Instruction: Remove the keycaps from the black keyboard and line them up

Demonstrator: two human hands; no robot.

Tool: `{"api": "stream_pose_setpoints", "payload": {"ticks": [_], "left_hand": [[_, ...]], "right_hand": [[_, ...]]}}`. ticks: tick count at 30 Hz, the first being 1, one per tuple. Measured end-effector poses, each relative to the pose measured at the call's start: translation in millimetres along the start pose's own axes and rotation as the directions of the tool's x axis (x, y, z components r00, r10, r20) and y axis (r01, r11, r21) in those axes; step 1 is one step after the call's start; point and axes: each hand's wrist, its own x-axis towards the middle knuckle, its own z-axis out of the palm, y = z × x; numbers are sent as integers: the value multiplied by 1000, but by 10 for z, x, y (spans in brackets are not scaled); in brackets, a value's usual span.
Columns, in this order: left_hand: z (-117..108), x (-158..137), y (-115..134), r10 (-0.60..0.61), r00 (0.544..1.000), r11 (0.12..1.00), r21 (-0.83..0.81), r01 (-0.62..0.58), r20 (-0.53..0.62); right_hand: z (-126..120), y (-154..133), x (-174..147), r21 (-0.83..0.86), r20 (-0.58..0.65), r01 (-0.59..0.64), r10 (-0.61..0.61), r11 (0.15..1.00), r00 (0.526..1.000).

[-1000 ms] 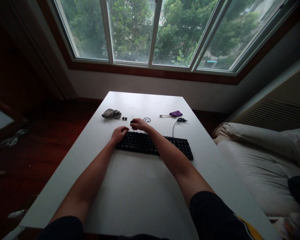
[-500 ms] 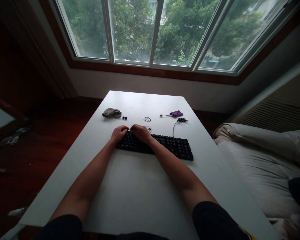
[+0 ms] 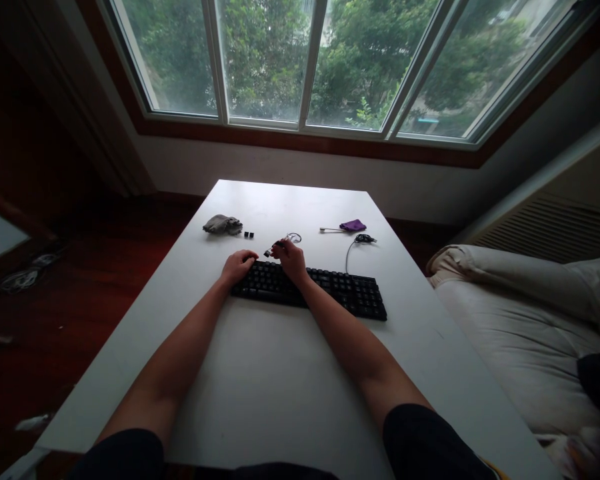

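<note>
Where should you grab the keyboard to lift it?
Probably the keyboard's two short ends: left hand from the left and right hand, once free, from the right. It's long and flat and lies crosswise, so two holds should keep it level. Its cord leaves the far edge, so that side looks worse.

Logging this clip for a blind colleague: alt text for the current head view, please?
A person's right hand holds a small dark object by a black keyboard on a white table; the left hand rests at the keyboard's far left corner.
</note>
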Motion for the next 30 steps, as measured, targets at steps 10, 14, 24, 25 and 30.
{"api": "stream_pose_setpoints", "payload": {"ticks": [10, 14, 24, 25, 30], "left_hand": [[-72, 45, 75, 36, 996, 973, -230, -17, 81], [-84, 38, 204, 110, 987, 944, -324, -66, 120], [-76, 17, 280, 120, 986, 922, -382, -68, 112], [-81, 13, 290, 116, 986, 924, -377, -64, 116], [-106, -4, 350, 107, 985, 933, -357, -52, 134]], "right_hand": [[4, 67, -40, 164, 34, -78, 74, 983, 997], [-22, 74, -21, 201, 42, -93, 86, 975, 995], [-40, 65, -27, 197, 74, -130, 117, 972, 990], [-42, 59, -30, 182, 76, -135, 123, 974, 990], [-49, 28, -47, 113, 91, -133, 123, 985, 988]]}}
